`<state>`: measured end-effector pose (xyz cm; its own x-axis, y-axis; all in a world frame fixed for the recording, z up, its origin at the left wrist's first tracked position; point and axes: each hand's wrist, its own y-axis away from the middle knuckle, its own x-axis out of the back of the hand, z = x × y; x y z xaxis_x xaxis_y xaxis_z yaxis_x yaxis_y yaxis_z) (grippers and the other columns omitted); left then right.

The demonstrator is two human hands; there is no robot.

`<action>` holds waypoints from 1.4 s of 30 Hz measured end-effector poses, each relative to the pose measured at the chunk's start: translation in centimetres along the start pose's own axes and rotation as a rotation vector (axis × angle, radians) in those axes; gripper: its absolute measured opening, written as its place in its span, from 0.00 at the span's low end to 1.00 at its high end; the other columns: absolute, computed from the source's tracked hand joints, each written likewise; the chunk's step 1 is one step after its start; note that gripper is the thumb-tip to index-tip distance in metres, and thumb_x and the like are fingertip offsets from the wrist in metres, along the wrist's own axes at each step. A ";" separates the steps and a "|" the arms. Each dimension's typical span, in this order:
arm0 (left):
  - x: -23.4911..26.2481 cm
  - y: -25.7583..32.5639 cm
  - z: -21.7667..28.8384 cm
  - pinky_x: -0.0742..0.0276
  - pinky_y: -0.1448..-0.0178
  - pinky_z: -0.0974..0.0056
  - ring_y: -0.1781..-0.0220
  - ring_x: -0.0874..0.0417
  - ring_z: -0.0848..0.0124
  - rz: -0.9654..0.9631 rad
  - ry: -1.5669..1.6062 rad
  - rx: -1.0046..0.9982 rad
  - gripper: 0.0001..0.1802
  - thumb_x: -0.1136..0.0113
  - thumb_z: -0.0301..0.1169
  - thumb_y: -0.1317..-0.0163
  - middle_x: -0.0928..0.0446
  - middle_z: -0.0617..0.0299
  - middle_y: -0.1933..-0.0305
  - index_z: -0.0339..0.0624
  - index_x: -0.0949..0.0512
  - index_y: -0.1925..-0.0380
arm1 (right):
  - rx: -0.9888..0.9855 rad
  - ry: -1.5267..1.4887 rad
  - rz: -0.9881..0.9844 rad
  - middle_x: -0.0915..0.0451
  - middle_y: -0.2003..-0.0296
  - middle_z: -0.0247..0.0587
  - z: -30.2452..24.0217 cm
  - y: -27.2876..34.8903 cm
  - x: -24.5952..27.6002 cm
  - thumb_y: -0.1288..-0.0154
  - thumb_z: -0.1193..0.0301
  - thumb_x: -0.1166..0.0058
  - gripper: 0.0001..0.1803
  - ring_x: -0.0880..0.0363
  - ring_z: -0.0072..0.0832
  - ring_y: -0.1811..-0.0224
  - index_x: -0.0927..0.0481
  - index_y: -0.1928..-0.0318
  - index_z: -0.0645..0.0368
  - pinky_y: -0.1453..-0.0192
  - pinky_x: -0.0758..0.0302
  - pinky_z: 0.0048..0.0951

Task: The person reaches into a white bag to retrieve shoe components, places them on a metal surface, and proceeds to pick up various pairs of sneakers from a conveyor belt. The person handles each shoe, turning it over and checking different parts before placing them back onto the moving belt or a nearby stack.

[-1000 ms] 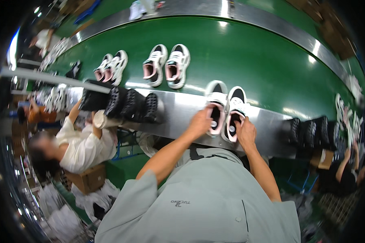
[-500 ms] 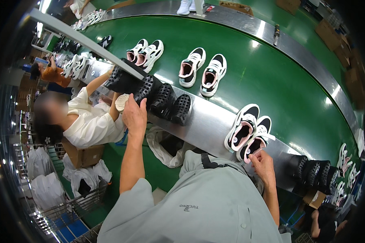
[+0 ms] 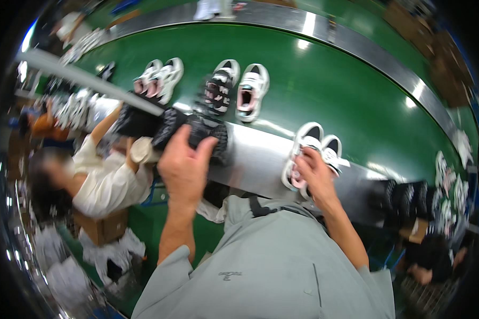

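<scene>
My left hand (image 3: 183,170) is at the metal ledge, thumb and forefinger apart round the lower end of a black perforated shoe-shaped piece (image 3: 216,97). That piece is tilted up and covers part of one white, black and pink sneaker (image 3: 228,69); blur hides its exact contact with the fingers. More black perforated pieces (image 3: 167,127) line the ledge beside the hand. My right hand (image 3: 316,178) is bent over a pair of like sneakers (image 3: 303,139) at the ledge's edge, fingertips closed at the pink opening. Another sneaker (image 3: 252,93) rests on the green belt.
A third sneaker pair (image 3: 167,80) lies farther left on the green belt (image 3: 356,101). A grey bar (image 3: 90,80) slants across the left side. A person in white (image 3: 112,178) works close on my left. Black pieces (image 3: 404,198) stand on the ledge at right.
The view has shifted, and things on the belt appear farther left. A black perforated piece has risen over a sneaker by my left hand. My right hand has moved up across its sneaker pair.
</scene>
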<state>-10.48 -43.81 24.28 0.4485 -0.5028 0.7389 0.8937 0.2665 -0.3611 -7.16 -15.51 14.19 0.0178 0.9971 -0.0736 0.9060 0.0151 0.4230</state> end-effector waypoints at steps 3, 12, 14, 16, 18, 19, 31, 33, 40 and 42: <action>-5.7 4.2 2.5 0.23 0.68 0.59 0.77 0.22 0.62 -0.236 0.155 -0.409 0.28 0.19 0.36 0.49 0.20 0.54 0.71 0.34 0.18 0.50 | -0.104 -0.555 -0.183 0.20 0.45 0.46 -1.4 -1.0 -4.7 0.25 0.53 0.43 0.37 0.19 0.31 0.48 0.38 0.27 0.63 0.46 0.21 0.39; -13.4 4.9 5.4 0.23 0.45 0.67 0.49 0.21 0.73 -1.014 1.066 0.263 0.29 0.30 0.37 0.36 0.20 0.59 0.48 0.36 0.26 0.39 | -0.511 -0.722 -0.123 0.15 0.62 0.31 0.0 4.3 0.3 0.34 0.59 0.37 0.17 0.17 0.22 0.68 0.20 0.50 0.52 0.77 0.28 0.30; -13.8 4.9 6.1 0.22 0.45 0.67 0.50 0.19 0.73 -1.087 1.089 0.313 0.25 0.29 0.32 0.39 0.18 0.58 0.50 0.36 0.24 0.43 | -0.439 -0.677 -0.076 0.16 0.60 0.32 -0.5 5.0 0.4 0.33 0.58 0.38 0.21 0.17 0.24 0.62 0.21 0.46 0.57 0.67 0.23 0.34; -14.6 5.5 6.4 0.21 0.48 0.66 0.54 0.18 0.73 -0.968 1.138 0.441 0.22 0.27 0.28 0.41 0.17 0.59 0.53 0.37 0.23 0.48 | 0.010 -0.174 0.135 0.17 0.58 0.35 0.2 5.7 0.8 0.32 0.55 0.38 0.27 0.18 0.26 0.58 0.24 0.43 0.63 0.57 0.21 0.37; -15.4 6.5 6.3 0.19 0.54 0.66 0.59 0.17 0.74 -0.902 1.045 0.448 0.19 0.27 0.26 0.42 0.18 0.62 0.60 0.36 0.23 0.52 | 0.118 0.213 0.203 0.16 0.60 0.45 -0.8 7.2 2.2 0.33 0.52 0.36 0.34 0.15 0.36 0.59 0.27 0.41 0.68 0.54 0.20 0.38; -16.0 7.4 6.4 0.19 0.55 0.66 0.60 0.18 0.74 -0.889 1.050 0.508 0.19 0.27 0.26 0.42 0.18 0.62 0.60 0.36 0.23 0.52 | 0.126 0.490 0.180 0.16 0.62 0.50 -1.8 8.3 2.3 0.35 0.50 0.35 0.36 0.15 0.42 0.60 0.28 0.42 0.68 0.55 0.19 0.40; -20.0 6.7 4.4 0.27 0.37 0.49 0.40 0.24 0.46 -0.452 0.368 -0.487 0.22 0.29 0.30 0.44 0.23 0.46 0.44 0.34 0.21 0.50 | -0.087 0.838 0.062 0.18 0.72 0.64 -0.7 8.0 3.7 0.37 0.57 0.34 0.25 0.17 0.60 0.65 0.24 0.59 0.71 0.60 0.23 0.54; -22.2 5.8 3.1 0.26 0.37 0.48 0.44 0.22 0.45 -0.453 0.362 -0.731 0.16 0.30 0.28 0.43 0.21 0.47 0.48 0.31 0.20 0.57 | -0.026 1.054 0.076 0.19 0.74 0.62 -0.3 7.0 3.7 0.38 0.57 0.34 0.24 0.19 0.60 0.69 0.24 0.64 0.70 0.62 0.25 0.53; -22.3 6.0 3.4 0.23 0.55 0.51 0.61 0.18 0.47 -1.108 0.455 -0.497 0.07 0.36 0.26 0.37 0.21 0.46 0.66 0.32 0.18 0.64 | 0.079 1.370 0.300 0.16 0.71 0.54 4.9 0.9 1.3 0.39 0.55 0.32 0.26 0.12 0.44 0.68 0.25 0.57 0.66 0.65 0.16 0.42; -23.1 6.1 2.3 0.23 0.56 0.53 0.63 0.17 0.49 -1.044 0.440 -0.484 0.07 0.37 0.28 0.35 0.20 0.45 0.66 0.33 0.18 0.64 | 0.140 1.372 0.345 0.17 0.68 0.52 5.4 0.7 -0.1 0.39 0.54 0.32 0.30 0.12 0.42 0.69 0.26 0.51 0.67 0.66 0.16 0.37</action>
<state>-15.44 -28.69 6.27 -0.6012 -0.5510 0.5788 0.6984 -0.7143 0.0455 -4.21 -16.01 9.61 -0.1017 0.2309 0.9677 0.9757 -0.1664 0.1423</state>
